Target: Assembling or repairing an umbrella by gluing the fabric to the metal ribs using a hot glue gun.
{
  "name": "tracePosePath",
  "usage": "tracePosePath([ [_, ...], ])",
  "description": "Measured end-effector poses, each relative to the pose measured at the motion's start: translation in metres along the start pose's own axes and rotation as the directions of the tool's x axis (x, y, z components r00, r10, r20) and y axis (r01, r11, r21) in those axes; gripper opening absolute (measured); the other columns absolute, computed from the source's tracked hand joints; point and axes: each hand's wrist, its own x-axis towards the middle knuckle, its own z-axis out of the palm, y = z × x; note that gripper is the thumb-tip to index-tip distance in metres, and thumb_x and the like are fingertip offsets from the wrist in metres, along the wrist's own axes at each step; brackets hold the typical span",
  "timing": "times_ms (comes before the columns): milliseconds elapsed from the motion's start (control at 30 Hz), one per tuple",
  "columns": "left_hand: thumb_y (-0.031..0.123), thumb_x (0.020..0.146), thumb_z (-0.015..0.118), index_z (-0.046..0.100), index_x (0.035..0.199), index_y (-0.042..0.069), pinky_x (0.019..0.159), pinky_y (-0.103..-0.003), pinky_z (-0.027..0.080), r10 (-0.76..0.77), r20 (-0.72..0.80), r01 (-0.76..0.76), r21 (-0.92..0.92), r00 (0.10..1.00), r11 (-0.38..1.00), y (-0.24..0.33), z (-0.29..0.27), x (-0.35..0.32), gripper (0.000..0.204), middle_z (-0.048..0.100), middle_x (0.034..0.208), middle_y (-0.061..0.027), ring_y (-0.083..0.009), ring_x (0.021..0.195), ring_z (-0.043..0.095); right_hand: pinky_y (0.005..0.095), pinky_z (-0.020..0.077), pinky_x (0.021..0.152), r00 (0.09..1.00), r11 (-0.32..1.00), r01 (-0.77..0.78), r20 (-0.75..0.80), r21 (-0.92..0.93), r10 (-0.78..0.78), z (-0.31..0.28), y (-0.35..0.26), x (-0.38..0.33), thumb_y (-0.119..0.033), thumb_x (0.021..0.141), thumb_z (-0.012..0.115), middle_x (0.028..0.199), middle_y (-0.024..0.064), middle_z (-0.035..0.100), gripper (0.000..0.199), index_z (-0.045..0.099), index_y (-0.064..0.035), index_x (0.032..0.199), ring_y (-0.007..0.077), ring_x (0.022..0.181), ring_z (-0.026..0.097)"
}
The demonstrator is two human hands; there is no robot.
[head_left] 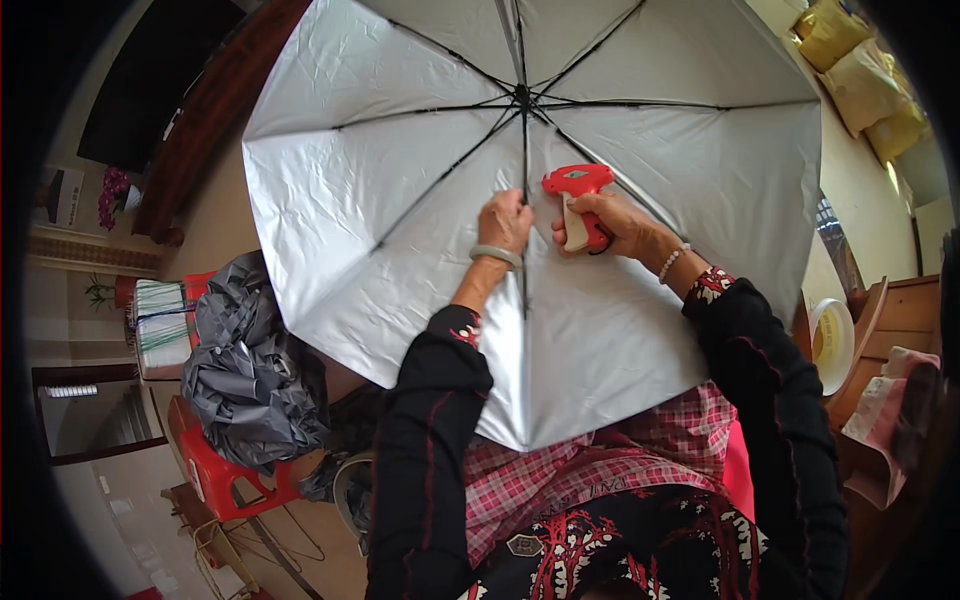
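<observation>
An opened umbrella (620, 340) spreads before me, its silver inside facing up and thin black ribs (415, 203) running out from a dark hub (522, 98). My left hand (503, 224) is closed at the rib that runs toward me, gripping the umbrella there; its fingertips are partly hidden. Beside it, my right hand (618, 228) wraps around the handle of a red and white tagging gun (578, 182). The gun is held over the silver cloth, a little to the right of my left hand, its front end pointing left.
On the left, crumpled dark grey plastic (250, 370) lies over a red plastic stool (235, 485). A white tub (832, 345) stands at right beside wooden furniture (910, 265). Yellowish bags (865, 85) are piled at the far right. A checked apron (640, 450) covers my lap.
</observation>
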Motion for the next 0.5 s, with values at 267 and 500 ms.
tracePosePath([
  [267,0.011,0.069,0.055,0.056,0.092,0.001,0.067,-0.040,0.047,0.159,-0.061,-0.083,0.639,0.985,0.765,-0.026,-0.056,0.029,0.025,0.058,0.081,-0.0153,-0.0329,0.078,0.056,0.0414,0.0535,0.066,0.946,0.965,0.264,-0.194,-0.004,-0.259,-0.007,0.010,0.000,-0.012,0.082,0.050,0.085,0.0154,0.058,0.029,0.041,0.0011,0.106,0.0261,0.072,0.062],
  [500,0.019,0.072,0.059,0.059,0.096,-0.001,0.067,-0.034,0.049,-0.097,0.076,0.094,0.032,0.992,0.995,-0.002,-0.018,0.005,0.030,0.061,0.085,-0.0168,-0.0258,0.074,0.062,0.0398,0.0536,0.061,0.966,0.978,0.206,-0.157,-0.019,-0.206,0.030,0.036,0.034,-0.008,0.079,0.048,0.082,0.0142,0.058,0.025,0.044,0.0016,0.102,0.0252,0.066,0.061],
])
